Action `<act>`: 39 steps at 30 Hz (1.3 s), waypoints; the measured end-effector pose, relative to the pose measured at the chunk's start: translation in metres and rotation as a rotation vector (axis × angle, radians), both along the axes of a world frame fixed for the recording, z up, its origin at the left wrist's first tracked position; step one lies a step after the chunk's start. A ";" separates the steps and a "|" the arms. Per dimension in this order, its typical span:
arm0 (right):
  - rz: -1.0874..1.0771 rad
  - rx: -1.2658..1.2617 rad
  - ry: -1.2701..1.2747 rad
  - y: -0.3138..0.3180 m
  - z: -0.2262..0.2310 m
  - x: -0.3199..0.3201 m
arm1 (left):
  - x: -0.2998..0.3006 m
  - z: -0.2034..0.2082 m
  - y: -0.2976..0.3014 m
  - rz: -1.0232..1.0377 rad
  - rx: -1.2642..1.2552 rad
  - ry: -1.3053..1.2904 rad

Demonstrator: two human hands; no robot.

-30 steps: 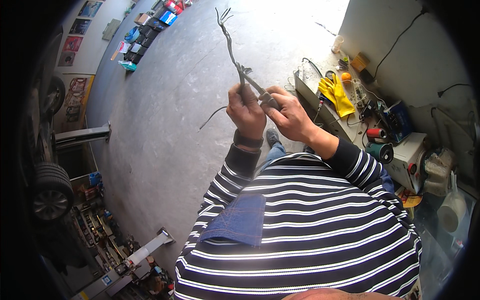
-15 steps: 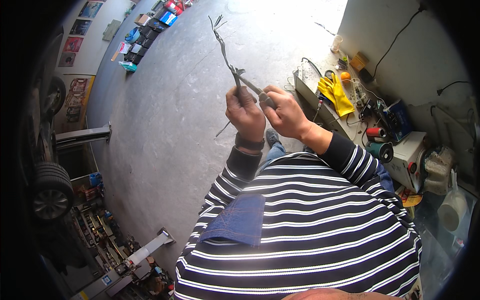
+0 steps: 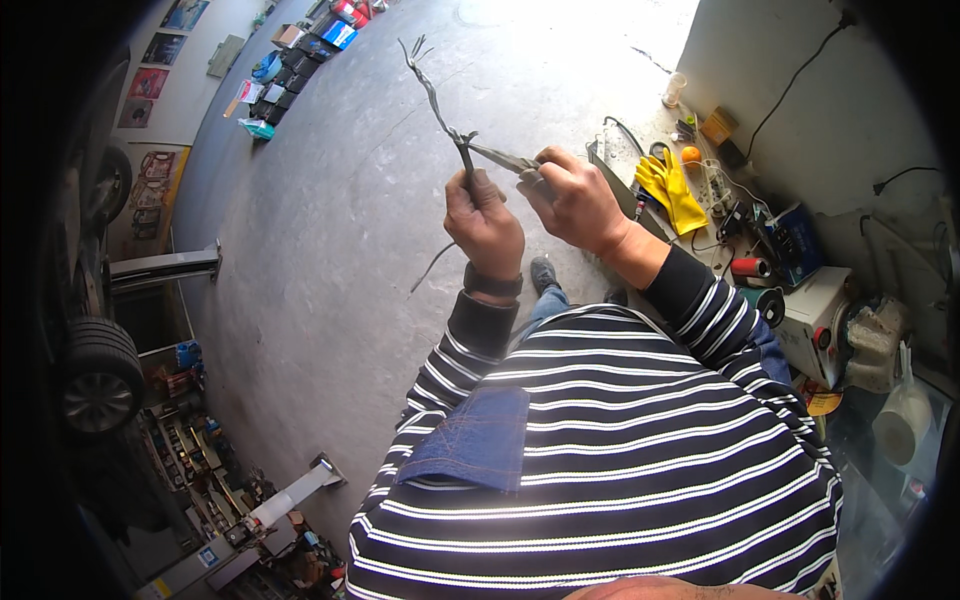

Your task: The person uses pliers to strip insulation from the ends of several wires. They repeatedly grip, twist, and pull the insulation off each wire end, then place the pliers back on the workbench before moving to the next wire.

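Note:
My left hand [image 3: 485, 222] is closed around a dark cable [image 3: 464, 158] that stands upright above the fist. The cable's upper end splits into several thin twisted wires [image 3: 430, 95], fanned at the tip. Its lower tail [image 3: 430, 268] hangs out below the left wrist. My right hand [image 3: 580, 200] pinches a tapering grey strip-like piece [image 3: 503, 158], whose narrow end meets the cable just above my left hand. Frayed dark bits stick out at that spot. Whether the strip is peeled sheath or a separate piece, I cannot tell.
On the right, a cluttered bench carries yellow gloves [image 3: 672, 190], an orange ball-like thing [image 3: 691, 155] and a red can [image 3: 750, 267]. A car wheel [image 3: 100, 380] and lift arms [image 3: 165, 268] are at the left. Black boxes [image 3: 285, 85] line the far wall.
My right hand has moved up and slightly right, drawing the grey piece nearer to level. My left hand and the cable have shifted slightly left, and the tail has swung left.

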State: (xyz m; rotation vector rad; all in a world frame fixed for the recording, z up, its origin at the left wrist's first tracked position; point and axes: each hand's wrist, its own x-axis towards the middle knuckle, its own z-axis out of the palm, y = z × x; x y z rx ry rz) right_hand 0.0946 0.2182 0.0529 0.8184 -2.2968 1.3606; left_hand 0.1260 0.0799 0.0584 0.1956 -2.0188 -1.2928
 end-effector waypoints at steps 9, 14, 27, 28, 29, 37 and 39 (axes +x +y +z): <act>0.608 -0.533 -1.084 0.002 0.009 0.004 | 0.007 0.009 -0.007 -0.056 0.164 -0.030; 1.061 -0.977 -1.446 0.007 0.017 0.004 | 0.010 0.015 -0.010 -0.238 0.530 -0.043; 0.936 -0.879 -1.351 0.001 0.000 0.005 | -0.018 0.026 -0.036 -0.432 0.691 -0.012; 0.846 -0.778 -1.341 -0.001 -0.002 0.005 | -0.026 0.030 -0.041 -0.354 0.739 -0.077; 0.797 -0.685 -1.327 -0.003 -0.004 0.005 | -0.033 0.033 -0.045 -0.253 0.802 -0.137; 0.584 -0.592 -1.287 -0.028 -0.019 0.024 | -0.056 0.039 -0.054 -0.082 1.011 -0.022; 0.608 -0.712 -1.342 -0.033 -0.019 0.028 | -0.056 0.040 -0.052 -0.070 1.082 0.018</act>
